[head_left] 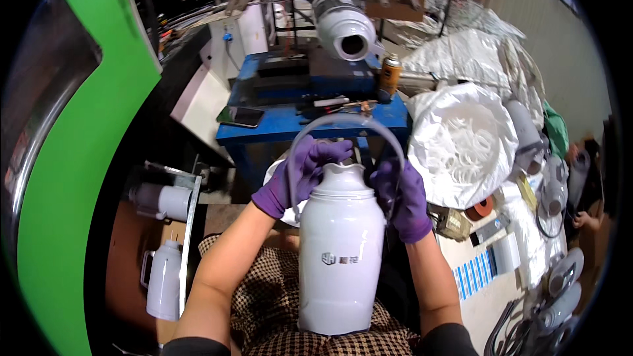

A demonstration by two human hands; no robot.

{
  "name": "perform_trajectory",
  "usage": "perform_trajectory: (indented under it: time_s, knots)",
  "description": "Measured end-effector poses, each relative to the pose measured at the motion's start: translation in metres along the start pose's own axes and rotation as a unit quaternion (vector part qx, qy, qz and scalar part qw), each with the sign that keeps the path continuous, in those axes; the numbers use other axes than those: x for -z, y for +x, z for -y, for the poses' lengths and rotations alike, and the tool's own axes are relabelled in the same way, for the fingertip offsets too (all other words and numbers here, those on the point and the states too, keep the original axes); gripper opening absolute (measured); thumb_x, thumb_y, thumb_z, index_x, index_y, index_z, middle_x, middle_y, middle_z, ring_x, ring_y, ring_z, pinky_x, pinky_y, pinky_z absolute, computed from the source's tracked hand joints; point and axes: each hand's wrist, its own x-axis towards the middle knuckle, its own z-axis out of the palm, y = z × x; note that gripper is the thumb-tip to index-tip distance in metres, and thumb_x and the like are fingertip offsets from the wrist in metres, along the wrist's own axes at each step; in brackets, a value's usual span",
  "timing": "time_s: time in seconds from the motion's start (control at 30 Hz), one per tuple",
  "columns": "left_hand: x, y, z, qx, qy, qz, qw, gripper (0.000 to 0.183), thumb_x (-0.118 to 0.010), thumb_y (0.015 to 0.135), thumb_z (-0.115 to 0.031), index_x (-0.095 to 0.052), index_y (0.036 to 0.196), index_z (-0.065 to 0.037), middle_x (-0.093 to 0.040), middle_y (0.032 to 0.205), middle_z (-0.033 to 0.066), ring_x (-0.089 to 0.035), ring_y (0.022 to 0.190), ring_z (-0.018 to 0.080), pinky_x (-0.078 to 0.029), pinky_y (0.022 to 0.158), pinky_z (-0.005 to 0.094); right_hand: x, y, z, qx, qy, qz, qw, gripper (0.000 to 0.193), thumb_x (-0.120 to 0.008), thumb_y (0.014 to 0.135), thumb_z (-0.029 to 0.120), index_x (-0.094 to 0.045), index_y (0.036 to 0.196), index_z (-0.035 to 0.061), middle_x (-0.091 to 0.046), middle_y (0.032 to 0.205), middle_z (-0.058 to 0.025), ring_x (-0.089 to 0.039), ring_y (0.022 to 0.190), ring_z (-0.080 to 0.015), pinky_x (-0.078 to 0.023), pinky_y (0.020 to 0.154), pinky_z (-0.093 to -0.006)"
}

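Observation:
A glossy pale grey thermos jug [339, 257] stands upright in front of my lap, with a small dark printed mark on its body and a wavy pouring lip at the top. Its translucent hoop handle [343, 119] arches up above the neck. My left hand [305, 173], in a purple glove, is closed round the handle's left side, with its fingers bent toward the neck. On the other side my right hand [407, 199], gloved alike, grips the handle's right side close to the jug's shoulder. The right fingertips are partly hidden.
Ahead is a blue workbench [264, 133] with a phone [241, 117], hand tools and a spray can [390, 78]. Another jug [348, 34] lies above it. A white sack [432, 178] of clear rings sits right. More jugs [165, 283] stand left. Someone's hand [583, 220] shows far right.

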Motion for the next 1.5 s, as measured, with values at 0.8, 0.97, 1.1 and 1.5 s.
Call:
perform_trajectory:
  time_s: [0.8,0.97,1.1,1.5]
  knots:
    - [-0.022,-0.001,0.017,-0.035,-0.145,0.025,0.988,0.04,-0.069,0.085,-0.009,-0.067,0.123,0.002,-0.067,0.124,0.0152,-0.064,0.119,0.0273,-0.049,0.109,0.0415,-0.083,0.006,0.058,-0.097,0.018,-0.14,0.985,0.015,-0.076,0.088,0.013,-0.066,0.089,0.0025,-0.066,0.081,-0.0042,-0.06,0.067,-0.0114,-0.05,0.058,-0.0286]
    - [-0.008,0.001,0.037,0.035,-0.135,-0.017,0.99,0.037,-0.065,0.09,-0.02,-0.067,0.12,0.002,-0.067,0.124,0.0139,-0.065,0.113,0.0245,-0.05,0.103,0.0352,-0.027,0.01,0.052,-0.126,-0.018,-0.036,0.991,0.03,-0.072,0.094,0.022,-0.065,0.115,0.0013,-0.065,0.116,-0.0064,-0.061,0.106,-0.0109,-0.048,0.1,-0.027]
    - [-0.016,0.02,0.05,-0.068,-0.131,-0.022,0.989,0.027,-0.06,0.095,-0.02,-0.065,0.11,0.002,-0.067,0.119,0.0125,-0.065,0.104,0.0214,-0.052,0.096,0.0311,-0.005,-0.001,0.046,-0.089,0.007,0.079,0.993,0.078,-0.077,0.088,0.029,-0.042,0.151,0.0003,-0.051,0.146,-0.0097,-0.048,0.137,-0.0193,-0.034,0.118,-0.0348]
    - [0.037,-0.109,0.166,0.03,-0.34,-0.313,0.886,0.017,-0.064,0.098,-0.014,-0.068,0.111,-0.004,-0.071,0.113,0.0078,-0.066,0.105,0.0209,-0.057,0.08,0.0313,0.227,-0.162,0.164,0.27,0.061,-0.377,0.884,0.036,-0.051,0.104,0.031,-0.065,0.127,0.007,-0.068,0.127,-0.0109,-0.063,0.117,-0.0271,-0.055,0.099,-0.0431]
